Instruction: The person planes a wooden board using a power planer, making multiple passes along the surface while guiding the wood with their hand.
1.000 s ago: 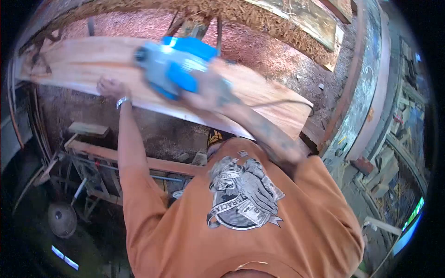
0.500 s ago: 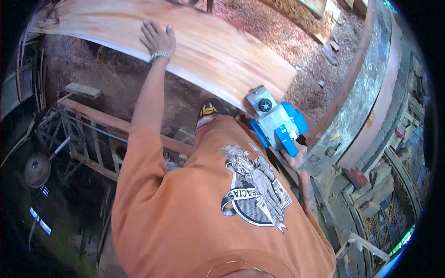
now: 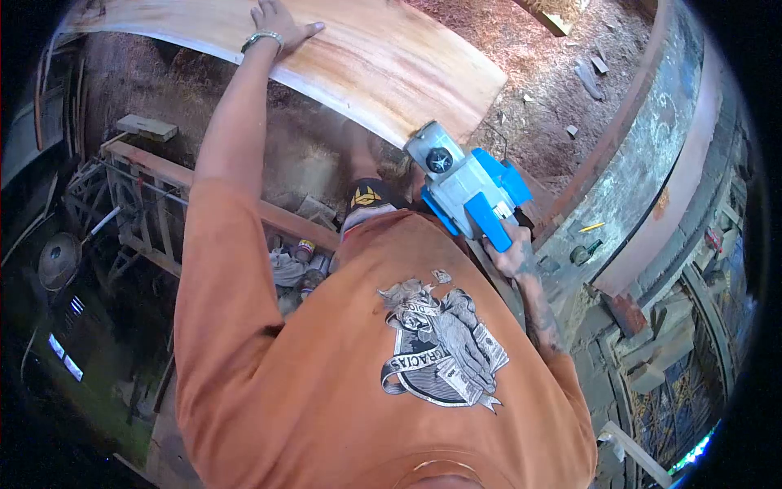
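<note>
My left hand (image 3: 283,28) lies on a long, pale, reddish-streaked wooden board (image 3: 383,65), its thumb stretched out to the right. The tips of some fingers run close to the top of the view. A beaded bracelet (image 3: 262,37) circles that wrist. On the right, my right hand (image 3: 511,254) is wrapped round the rear handle of a blue and silver electric hand planer (image 3: 466,183). The planer's front end, with its black knob, overlaps the near right corner of the board.
Wood shavings (image 3: 538,122) cover the ground beyond the board. A worn workbench (image 3: 627,175) curves along the right, with a yellow pencil (image 3: 593,227) on it. A wooden frame (image 3: 216,212) stands at left, near a round fan (image 3: 61,259).
The view has tilted, so board, planer and bench sit higher. My left thumb has spread out to the right. My right hand keeps its hold on the planer.
</note>
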The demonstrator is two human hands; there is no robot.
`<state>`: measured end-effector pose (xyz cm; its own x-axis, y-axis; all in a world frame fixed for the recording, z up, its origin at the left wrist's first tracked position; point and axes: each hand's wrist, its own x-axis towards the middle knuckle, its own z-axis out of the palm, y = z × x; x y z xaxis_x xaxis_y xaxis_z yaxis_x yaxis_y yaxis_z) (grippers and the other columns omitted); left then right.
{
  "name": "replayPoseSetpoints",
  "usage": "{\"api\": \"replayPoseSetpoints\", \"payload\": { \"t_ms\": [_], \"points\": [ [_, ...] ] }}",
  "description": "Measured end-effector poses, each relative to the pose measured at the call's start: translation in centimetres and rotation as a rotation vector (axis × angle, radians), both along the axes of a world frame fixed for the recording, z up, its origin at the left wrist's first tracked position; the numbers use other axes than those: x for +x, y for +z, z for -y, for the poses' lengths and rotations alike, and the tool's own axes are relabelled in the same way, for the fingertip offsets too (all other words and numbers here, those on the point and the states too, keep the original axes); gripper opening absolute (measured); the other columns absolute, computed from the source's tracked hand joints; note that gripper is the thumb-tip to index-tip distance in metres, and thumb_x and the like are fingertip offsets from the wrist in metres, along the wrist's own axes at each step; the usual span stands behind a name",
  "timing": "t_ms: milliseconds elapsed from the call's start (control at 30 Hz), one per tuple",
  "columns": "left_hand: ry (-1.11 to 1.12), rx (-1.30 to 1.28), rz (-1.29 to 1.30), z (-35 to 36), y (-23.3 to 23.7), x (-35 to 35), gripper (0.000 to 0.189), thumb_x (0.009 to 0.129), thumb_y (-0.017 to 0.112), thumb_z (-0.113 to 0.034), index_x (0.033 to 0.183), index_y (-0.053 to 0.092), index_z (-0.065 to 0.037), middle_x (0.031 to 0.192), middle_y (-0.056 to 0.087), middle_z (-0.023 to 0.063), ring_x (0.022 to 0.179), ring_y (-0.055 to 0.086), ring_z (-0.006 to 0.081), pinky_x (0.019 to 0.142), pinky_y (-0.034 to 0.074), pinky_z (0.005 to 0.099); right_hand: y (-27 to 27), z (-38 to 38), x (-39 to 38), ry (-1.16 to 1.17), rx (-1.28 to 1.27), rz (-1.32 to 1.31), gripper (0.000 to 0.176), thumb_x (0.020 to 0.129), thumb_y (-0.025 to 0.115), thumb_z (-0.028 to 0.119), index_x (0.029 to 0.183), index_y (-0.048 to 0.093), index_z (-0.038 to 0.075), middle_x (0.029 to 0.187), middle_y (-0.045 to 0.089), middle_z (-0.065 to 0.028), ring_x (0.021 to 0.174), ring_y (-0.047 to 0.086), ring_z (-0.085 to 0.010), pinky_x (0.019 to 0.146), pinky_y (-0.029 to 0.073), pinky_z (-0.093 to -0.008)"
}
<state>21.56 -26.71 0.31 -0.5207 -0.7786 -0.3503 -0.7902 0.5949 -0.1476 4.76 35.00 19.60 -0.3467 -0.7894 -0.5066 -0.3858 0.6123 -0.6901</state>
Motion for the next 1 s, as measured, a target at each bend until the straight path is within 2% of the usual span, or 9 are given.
{"api": "replayPoseSetpoints", "payload": {
  "t_ms": [33, 133, 233, 433, 533, 633, 733, 833, 1000],
  "points": [
    [0.014, 0.020, 0.022, -0.1, 0.8, -0.9, 0.137, 0.076, 0.064, -0.083, 0.158, 0.007, 0.010, 0.165, 0.001, 0.0366, 0.156, 0.003, 0.0466, 0.126, 0.012, 0.0523, -0.2, 0.5, 0.0, 0.010, -0.005, 0.000, 0.018, 0.076, 0.072, 0.013, 0.086, 0.066, 0.000, 0.075, 0.066, -0.0243, 0.072, 0.067, -0.0450, 0.067, 0.053, -0.0487],
    [0.122, 0.125, 0.056, -4.5, 10.1, -3.8, 0.109, 0.088, 0.066, -0.060, 0.156, 0.020, 0.011, 0.163, 0.020, 0.0336, 0.154, 0.013, 0.0474, 0.127, 0.011, 0.0488, -0.5, 2.8, 0.2, 0.039, -0.058, -0.006, 0.019, 0.076, 0.074, 0.016, 0.085, 0.066, 0.001, 0.076, 0.067, -0.0242, 0.072, 0.066, -0.0454, 0.066, 0.052, -0.0496],
    [0.173, 0.175, -0.030, -2.8, 6.9, -2.8, 0.134, 0.078, 0.070, -0.073, 0.155, 0.007, 0.016, 0.165, 0.004, 0.0356, 0.155, -0.003, 0.0495, 0.128, 0.004, 0.0478, -0.9, 5.0, 0.6, 0.085, -0.020, -0.021, 0.020, 0.076, 0.074, 0.018, 0.085, 0.067, 0.002, 0.077, 0.067, -0.0245, 0.072, 0.066, -0.0451, 0.064, 0.052, -0.0503],
    [0.165, 0.198, 0.000, -2.4, 6.9, -3.2, 0.132, 0.079, 0.071, -0.071, 0.157, 0.006, 0.014, 0.166, 0.003, 0.0334, 0.155, -0.006, 0.0485, 0.128, 0.000, 0.0507, -0.8, 11.7, 2.2, 0.101, -0.051, -0.004, 0.016, 0.078, 0.070, 0.018, 0.087, 0.068, 0.006, 0.074, 0.066, -0.0247, 0.072, 0.068, -0.0447, 0.064, 0.053, -0.0510],
    [0.226, 0.234, -0.029, -2.8, 7.6, -3.1, 0.135, 0.079, 0.068, -0.075, 0.159, -0.002, 0.009, 0.167, 0.000, 0.0323, 0.155, -0.007, 0.0481, 0.128, -0.002, 0.0497, -0.7, 13.9, 2.7, 0.112, 0.004, 0.027, 0.015, 0.079, 0.069, 0.018, 0.088, 0.068, 0.007, 0.075, 0.067, -0.0243, 0.074, 0.069, -0.0439, 0.066, 0.054, -0.0509],
    [0.153, 0.068, -0.025, -1.5, 2.4, -2.4, 0.135, 0.076, 0.069, -0.078, 0.158, 0.008, 0.011, 0.165, 0.001, 0.0357, 0.155, 0.003, 0.0487, 0.126, 0.013, 0.0535, -0.4, 15.8, 3.1, 0.137, 0.018, 0.031, 0.018, 0.078, 0.069, 0.018, 0.091, 0.067, 0.007, 0.078, 0.068, -0.0250, 0.077, 0.069, -0.0441, 0.069, 0.055, -0.0512],
    [0.189, 0.106, -0.053, -2.5, 3.6, -2.8, 0.136, 0.076, 0.073, -0.074, 0.158, 0.006, 0.010, 0.166, 0.000, 0.0339, 0.154, 0.003, 0.0504, 0.126, 0.016, 0.0528, -0.1, 17.7, 3.5, 0.147, 0.007, 0.047, 0.023, 0.076, 0.070, 0.019, 0.093, 0.066, 0.004, 0.083, 0.069, -0.0258, 0.081, 0.069, -0.0464, 0.073, 0.054, -0.0528],
    [0.236, 0.153, -0.043, -3.4, 7.1, -3.7, 0.134, 0.074, 0.073, -0.075, 0.158, 0.013, 0.009, 0.167, 0.005, 0.0326, 0.154, 0.009, 0.0506, 0.125, 0.019, 0.0531, -0.3, 20.2, 4.2, 0.171, 0.027, 0.041, 0.025, 0.076, 0.070, 0.020, 0.094, 0.067, 0.003, 0.084, 0.069, -0.0266, 0.083, 0.069, -0.0466, 0.075, 0.054, -0.0523],
    [0.178, 0.065, -0.011, -4.0, 5.3, -4.1, 0.129, 0.069, 0.076, -0.077, 0.155, 0.031, 0.007, 0.161, 0.028, 0.0317, 0.150, 0.026, 0.0483, 0.123, 0.025, 0.0550, -2.1, 22.5, 5.3, 0.168, 0.024, 0.127, 0.025, 0.077, 0.069, 0.019, 0.095, 0.068, 0.001, 0.082, 0.068, -0.0281, 0.080, 0.069, -0.0465, 0.074, 0.054, -0.0512]
  ]
}}
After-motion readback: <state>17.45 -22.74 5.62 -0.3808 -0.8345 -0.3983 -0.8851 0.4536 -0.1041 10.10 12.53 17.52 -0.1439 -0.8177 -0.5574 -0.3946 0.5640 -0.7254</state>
